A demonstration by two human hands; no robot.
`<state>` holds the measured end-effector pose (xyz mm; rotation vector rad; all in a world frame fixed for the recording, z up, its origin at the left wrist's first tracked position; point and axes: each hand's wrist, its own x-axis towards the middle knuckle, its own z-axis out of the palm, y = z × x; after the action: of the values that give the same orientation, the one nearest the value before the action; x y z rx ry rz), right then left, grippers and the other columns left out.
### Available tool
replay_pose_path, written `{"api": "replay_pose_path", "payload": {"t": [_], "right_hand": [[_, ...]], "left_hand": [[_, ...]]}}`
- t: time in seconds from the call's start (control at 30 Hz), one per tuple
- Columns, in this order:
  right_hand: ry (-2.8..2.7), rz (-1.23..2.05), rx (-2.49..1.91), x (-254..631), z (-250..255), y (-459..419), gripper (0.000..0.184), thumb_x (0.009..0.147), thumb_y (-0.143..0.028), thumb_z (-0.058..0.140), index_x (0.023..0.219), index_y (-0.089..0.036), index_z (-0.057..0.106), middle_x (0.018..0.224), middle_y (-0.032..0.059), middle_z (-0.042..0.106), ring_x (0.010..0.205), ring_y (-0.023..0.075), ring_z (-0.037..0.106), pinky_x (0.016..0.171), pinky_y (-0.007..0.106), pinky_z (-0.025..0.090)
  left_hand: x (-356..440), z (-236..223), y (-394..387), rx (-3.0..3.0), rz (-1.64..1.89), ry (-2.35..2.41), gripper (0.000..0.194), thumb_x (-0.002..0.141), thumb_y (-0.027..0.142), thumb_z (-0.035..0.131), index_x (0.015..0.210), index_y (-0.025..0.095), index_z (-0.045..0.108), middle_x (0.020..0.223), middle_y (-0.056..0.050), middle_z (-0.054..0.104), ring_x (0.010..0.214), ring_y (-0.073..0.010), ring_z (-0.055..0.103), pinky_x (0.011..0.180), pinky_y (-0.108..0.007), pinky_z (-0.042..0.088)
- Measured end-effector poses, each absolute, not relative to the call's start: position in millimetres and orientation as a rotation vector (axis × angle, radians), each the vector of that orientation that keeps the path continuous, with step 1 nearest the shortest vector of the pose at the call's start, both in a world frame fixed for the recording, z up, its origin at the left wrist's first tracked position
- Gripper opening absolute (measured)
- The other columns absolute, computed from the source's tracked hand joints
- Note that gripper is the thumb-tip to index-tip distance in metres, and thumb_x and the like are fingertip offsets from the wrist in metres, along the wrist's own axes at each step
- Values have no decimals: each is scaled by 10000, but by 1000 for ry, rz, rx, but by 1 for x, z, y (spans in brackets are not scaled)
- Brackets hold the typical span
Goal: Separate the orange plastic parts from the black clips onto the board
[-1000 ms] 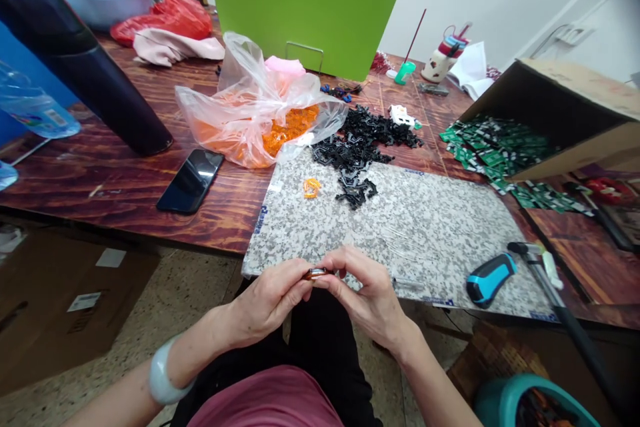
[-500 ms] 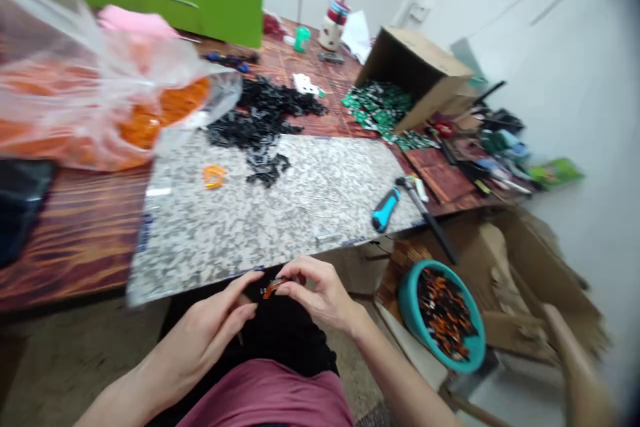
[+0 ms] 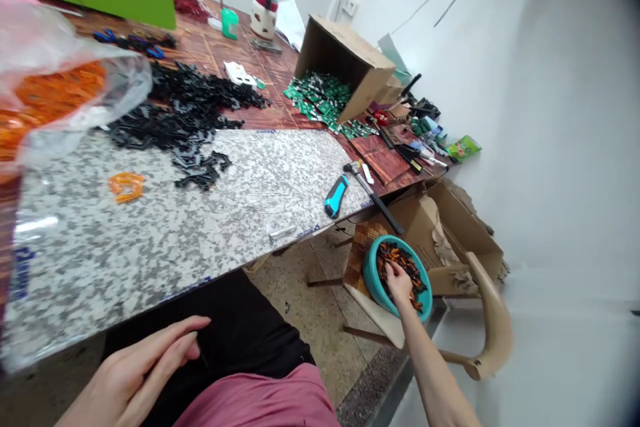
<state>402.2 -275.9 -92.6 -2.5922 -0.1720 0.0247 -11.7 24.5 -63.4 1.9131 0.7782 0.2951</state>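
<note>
My right hand [image 3: 399,284] reaches into the teal basin [image 3: 426,303], over a heap of small black and orange plastic parts [image 3: 400,260]. Its fingers are slightly apart, touching or just above the parts, and I see no part held in them. Above my lap, short of the table's front edge, my left hand [image 3: 145,370] has its fingers stretched out with the thumb alongside. Nothing shows in it, though its palm side is hidden. A loose orange plastic piece [image 3: 126,187] lies on the marble-patterned sheet [image 3: 210,227], near a pile of black plastic parts [image 3: 175,107].
The basin stands on a wooden chair [image 3: 375,313]. A blue-handled tool [image 3: 336,197] and a hammer [image 3: 375,200] lie at the sheet's right. Behind them a tipped cardboard box [image 3: 350,47] spills green circuit boards [image 3: 320,97]. A clear bag of orange parts [image 3: 60,93] sits at left.
My right hand has moved from above my lap to the basin at the right; the small orange-and-black part it held no longer shows in it. My view has swung right.
</note>
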Motion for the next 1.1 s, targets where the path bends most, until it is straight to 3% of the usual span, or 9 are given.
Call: {"api": "replay_pose_path", "payload": {"t": [0.2,0.33,0.53,0.7,1.0,1.1], "right_hand": [[-450,-39,-2413,374,-95,-234,352,808,-490,566,793,-151,657,696,81,657,661,246,624,682,397,503],[-775,-20,-2167,340,-52,-158,349,815,-499,533,912,-187,655,823,62,680,736,209,636,732,333,499],[-1576,103,-1872,307,19,-28,189,890,-286,493,879,-188,655,817,38,662,707,146,580,696,267,451],[-1737,213,-1907,314,10,38,120,846,-223,561,828,-183,673,804,30,663,736,146,575,726,258,425],[-1657,295,-2012,313,1,122,229,893,-253,501,1037,-173,661,985,93,647,914,193,574,848,303,405],[-1651,360,-1997,308,4,135,206,861,-256,557,1013,-184,676,970,92,636,936,207,563,864,320,398]], "left_hand": [[-12,-40,23,1919,314,692,268,902,347,471,1071,259,660,718,20,692,668,-146,660,680,-172,521],[-3,-20,23,1909,304,681,294,927,306,416,1063,218,662,696,7,680,649,-139,645,645,-176,510],[6,-6,20,1909,319,655,305,938,284,388,1062,206,655,703,-5,677,655,-141,635,647,-195,509],[-5,-6,17,1877,361,707,300,936,288,393,1045,210,662,677,3,668,635,-138,634,629,-186,509],[-7,-6,21,1818,369,753,306,942,309,387,1047,214,658,693,0,670,648,-144,633,640,-198,507],[-1,-2,23,1821,389,723,294,939,296,395,1033,209,660,693,1,667,648,-139,630,646,-195,502]]}}
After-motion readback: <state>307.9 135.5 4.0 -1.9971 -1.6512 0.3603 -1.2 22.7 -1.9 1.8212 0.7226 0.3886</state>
